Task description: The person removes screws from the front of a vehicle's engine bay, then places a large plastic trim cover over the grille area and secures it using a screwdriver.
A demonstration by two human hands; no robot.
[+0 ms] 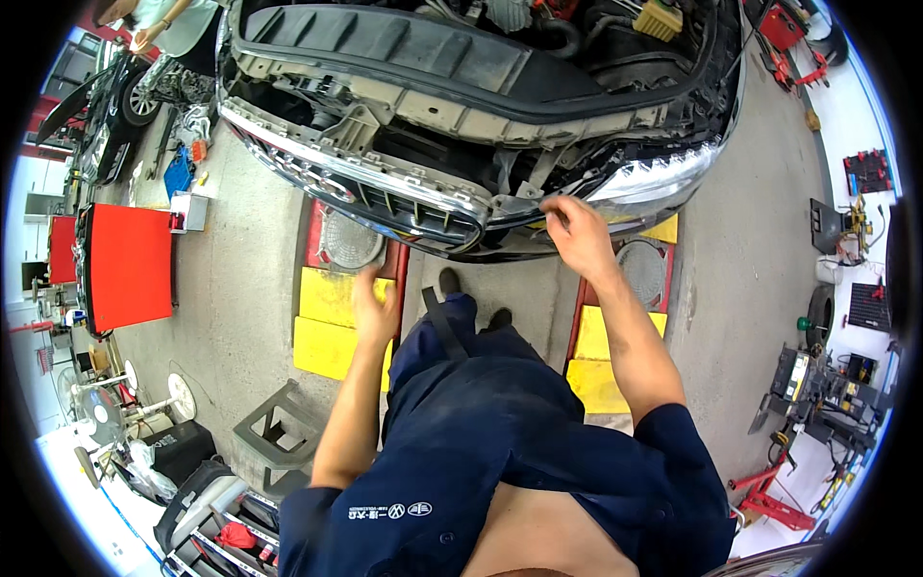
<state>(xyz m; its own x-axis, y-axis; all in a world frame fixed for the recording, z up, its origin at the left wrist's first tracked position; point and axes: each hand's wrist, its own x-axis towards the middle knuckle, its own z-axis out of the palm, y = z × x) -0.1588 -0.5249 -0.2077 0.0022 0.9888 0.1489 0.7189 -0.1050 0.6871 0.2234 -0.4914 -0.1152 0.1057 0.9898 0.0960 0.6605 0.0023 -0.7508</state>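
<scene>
Head view: left hand (pixel 375 306), loosely unfolded, near radiator grille (pixel 394 204); right hand (pixel 579 238), curled, beside headlight (pixel 663 181), whether gripping cannot be told.

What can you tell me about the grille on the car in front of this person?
The grille is a wide, dark, slatted panel edged with shiny, chrome-like trim that curves down at its right end. A shiny emblem sits on it. The dark parts look like plastic. It is in place at the front of the car, slanting across the view. The left hand is below it, apart; the right hand is past its right end.
</scene>
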